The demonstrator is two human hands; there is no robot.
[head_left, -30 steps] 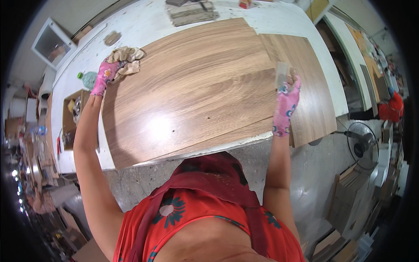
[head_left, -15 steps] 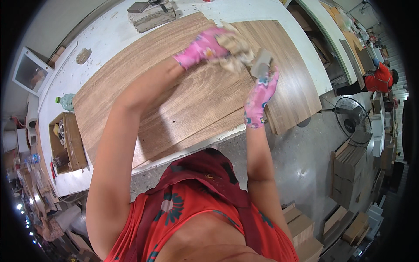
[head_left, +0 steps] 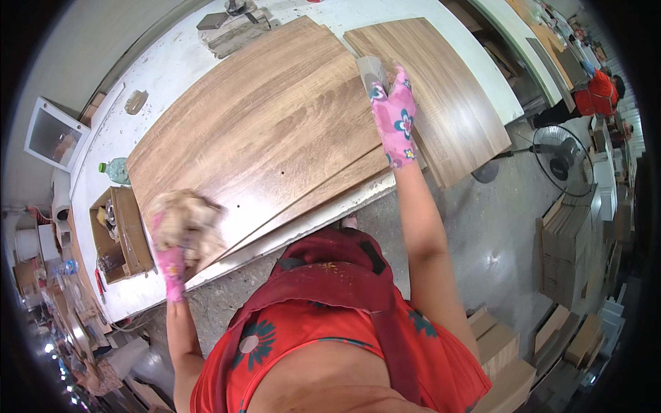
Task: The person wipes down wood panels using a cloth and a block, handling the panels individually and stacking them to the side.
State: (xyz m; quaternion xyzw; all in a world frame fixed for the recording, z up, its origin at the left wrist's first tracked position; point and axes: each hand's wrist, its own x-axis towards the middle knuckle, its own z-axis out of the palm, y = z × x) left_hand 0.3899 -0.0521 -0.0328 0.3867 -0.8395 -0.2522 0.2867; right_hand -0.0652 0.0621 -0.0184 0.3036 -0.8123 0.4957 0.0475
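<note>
My left hand (head_left: 172, 267), in a pink flowered glove, presses a crumpled beige rag (head_left: 191, 219) onto the near-left corner of a large wood-grain panel (head_left: 275, 117). The rag is partly blurred. In a matching glove, my right hand (head_left: 397, 120) grips a grey flat tool (head_left: 372, 71), perhaps a scraper or block, near the panel's right edge. The fingers hide much of it. Two small dark holes mark the panel's near side. Another wood-grain panel (head_left: 447, 89) lies to the right, beside the first.
The white worktable (head_left: 165, 89) carries a cardboard box (head_left: 131, 230) of odds and ends, a green-capped bottle (head_left: 117, 171) and a tape roll (head_left: 135, 102). A worn block (head_left: 237, 33) sits at the back. Right of the table stand a fan (head_left: 563, 158), stacked cardboard (head_left: 568, 255) and another person (head_left: 595, 96).
My left hand has swept the rag from the panel's far right side to its near-left corner. My right hand has shifted a little left and farther away, still with the grey tool.
</note>
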